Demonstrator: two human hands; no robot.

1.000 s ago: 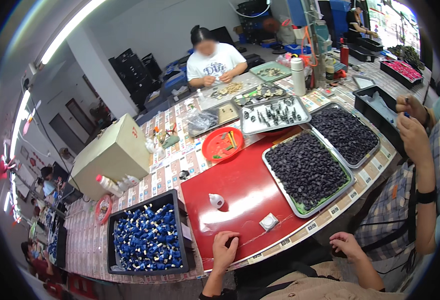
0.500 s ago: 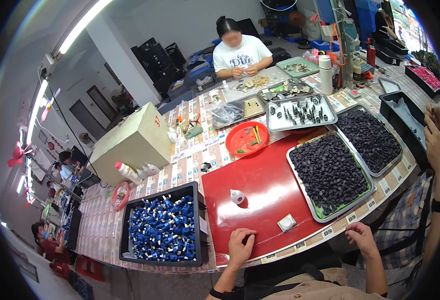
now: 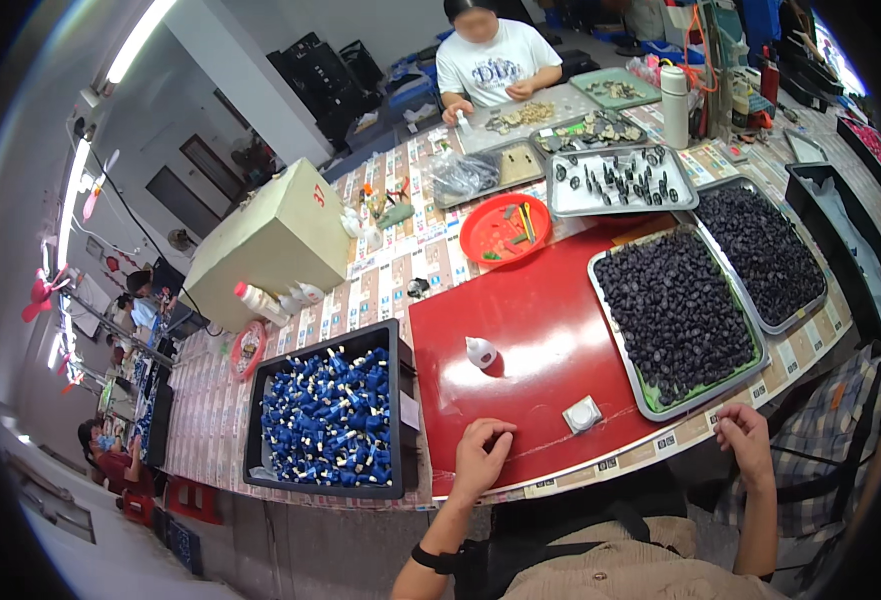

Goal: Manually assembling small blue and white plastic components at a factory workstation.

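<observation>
My left hand point(image 3: 483, 455) rests at the near edge of a glossy red mat point(image 3: 541, 320), its fingers loosely bent and the thumb a little apart. Nothing shows in it. At the table's front edge, below a tray, hovers my right hand point(image 3: 747, 442); its fingers are half curled, and I see nothing held. Between the hands, on the mat, lies a small white square block with a round top point(image 3: 583, 414). Farther back stands a small white squeeze bottle point(image 3: 481, 352). The tray of dark, bead-like pieces point(image 3: 671, 320) overlaps the mat's right side.
Left of the mat sits a black bin point(image 3: 397, 400) of blue pieces with pale tips. Behind are a red round tray point(image 3: 496, 240), a metal tray of upright black parts point(image 3: 621, 182) and a white flask point(image 3: 674, 108). Across the table a person point(image 3: 501, 65) works.
The view has shifted, so the table sits higher in it. The person across now has one hand at a small white bottle. My hands keep nearly the same places.
</observation>
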